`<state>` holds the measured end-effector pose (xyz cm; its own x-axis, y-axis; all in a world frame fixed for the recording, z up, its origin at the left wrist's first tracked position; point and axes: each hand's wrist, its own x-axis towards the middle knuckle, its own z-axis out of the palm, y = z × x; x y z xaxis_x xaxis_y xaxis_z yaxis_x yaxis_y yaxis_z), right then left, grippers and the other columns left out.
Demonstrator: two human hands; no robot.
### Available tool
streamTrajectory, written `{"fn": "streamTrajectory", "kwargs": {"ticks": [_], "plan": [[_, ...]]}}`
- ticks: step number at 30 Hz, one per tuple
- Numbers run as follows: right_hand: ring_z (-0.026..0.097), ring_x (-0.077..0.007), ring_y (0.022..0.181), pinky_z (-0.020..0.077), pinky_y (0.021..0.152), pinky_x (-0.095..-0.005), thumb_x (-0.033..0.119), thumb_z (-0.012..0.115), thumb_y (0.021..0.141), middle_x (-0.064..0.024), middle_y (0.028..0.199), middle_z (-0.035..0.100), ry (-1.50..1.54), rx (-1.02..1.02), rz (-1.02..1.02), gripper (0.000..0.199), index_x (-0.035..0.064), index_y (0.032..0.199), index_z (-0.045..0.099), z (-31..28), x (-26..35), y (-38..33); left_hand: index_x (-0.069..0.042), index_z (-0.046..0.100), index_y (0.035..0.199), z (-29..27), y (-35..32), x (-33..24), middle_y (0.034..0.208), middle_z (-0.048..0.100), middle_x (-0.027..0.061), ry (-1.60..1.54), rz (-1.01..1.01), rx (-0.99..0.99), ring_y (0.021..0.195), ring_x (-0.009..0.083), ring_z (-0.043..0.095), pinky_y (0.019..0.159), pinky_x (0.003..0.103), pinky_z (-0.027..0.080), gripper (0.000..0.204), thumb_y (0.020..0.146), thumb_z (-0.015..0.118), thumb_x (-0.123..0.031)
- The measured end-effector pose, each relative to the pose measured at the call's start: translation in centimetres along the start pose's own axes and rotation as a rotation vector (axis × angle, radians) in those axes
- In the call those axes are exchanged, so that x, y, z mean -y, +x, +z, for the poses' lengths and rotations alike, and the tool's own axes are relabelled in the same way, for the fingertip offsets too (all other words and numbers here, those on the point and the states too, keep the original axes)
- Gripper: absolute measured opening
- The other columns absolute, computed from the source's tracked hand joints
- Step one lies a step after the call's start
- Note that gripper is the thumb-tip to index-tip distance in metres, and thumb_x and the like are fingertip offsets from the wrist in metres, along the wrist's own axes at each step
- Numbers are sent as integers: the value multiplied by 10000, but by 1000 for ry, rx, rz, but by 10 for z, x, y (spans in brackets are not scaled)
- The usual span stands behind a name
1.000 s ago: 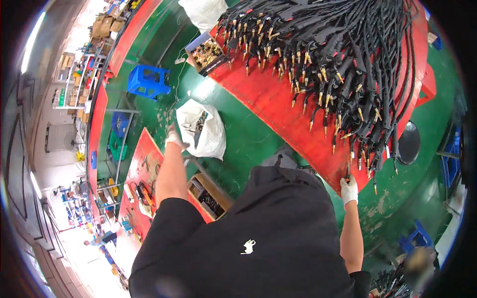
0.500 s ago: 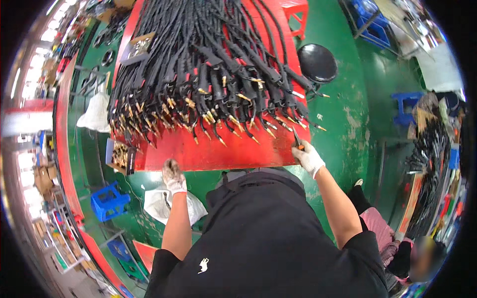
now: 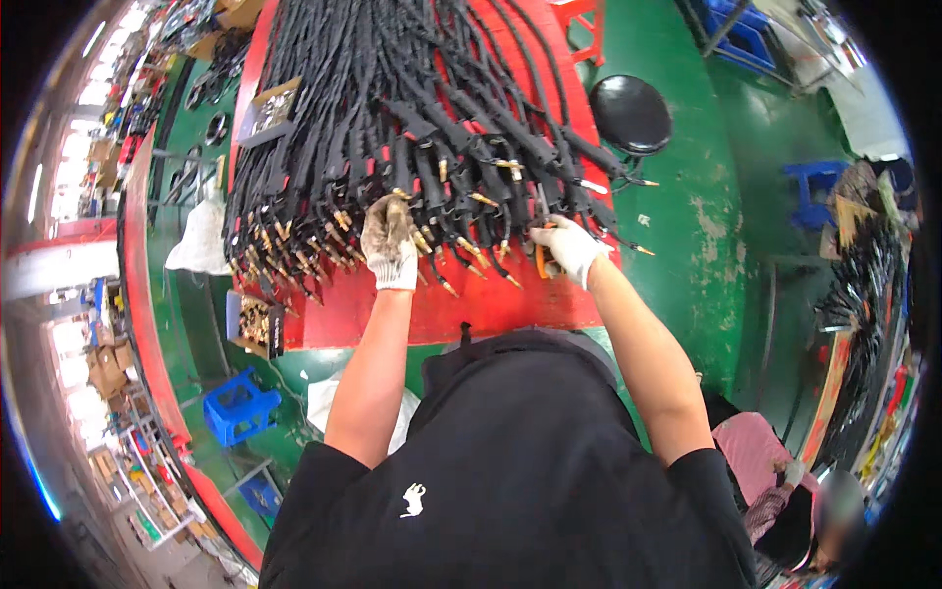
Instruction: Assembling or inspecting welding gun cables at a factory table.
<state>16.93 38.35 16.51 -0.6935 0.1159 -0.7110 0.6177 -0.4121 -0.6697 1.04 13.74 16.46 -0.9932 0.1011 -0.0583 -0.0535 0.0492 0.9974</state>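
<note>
A dense bundle of black cables (image 3: 324,108) with brass-tipped ends covers the red table (image 3: 451,319). My left hand (image 3: 390,240), in a white glove soiled grey, is among the cable ends near the middle. Its fingers are loosely bent beside the brass fittings, and I see no cable held in them. My right hand (image 3: 571,245), also gloved, is closed around orange-handled pliers (image 3: 543,263). Their dark tip points away from me among the cable ends at the right; whether it touches one is unclear.
On the table's left side stands a small box of metal parts (image 3: 271,113); another box of brass pieces (image 3: 257,326) is at the front left corner. A black round stool (image 3: 631,115) stands right of the table, a blue stool (image 3: 238,406) at lower left. Another person (image 3: 751,456) is at lower right.
Both hands have moved forward from the table's near edge to the cable ends. My left hand has also shifted right, my right hand slightly left with the pliers.
</note>
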Motion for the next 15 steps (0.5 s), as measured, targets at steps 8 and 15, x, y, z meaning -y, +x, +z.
{"fn": "streamTrajectory", "kwargs": {"ticks": [8,15], "plan": [[537,-144,528,418,435,-285,186,588,946,-60,807,642,-118,-21,13,213,32,1090,562,8,2,20,-36,601,1062,-80,21,-20,793,618,36,-108,-7,-439,598,98,540,523,235,477,225,977,596,-244],[556,-172,539,433,474,-318,145,605,919,-84,789,630,-193,-75,28,194,7,1056,599,12,0,30,-23,603,908,-111,41,-18,678,583,37,1,-80,-504,536,133,537,479,265,452,276,952,577,-294]]}}
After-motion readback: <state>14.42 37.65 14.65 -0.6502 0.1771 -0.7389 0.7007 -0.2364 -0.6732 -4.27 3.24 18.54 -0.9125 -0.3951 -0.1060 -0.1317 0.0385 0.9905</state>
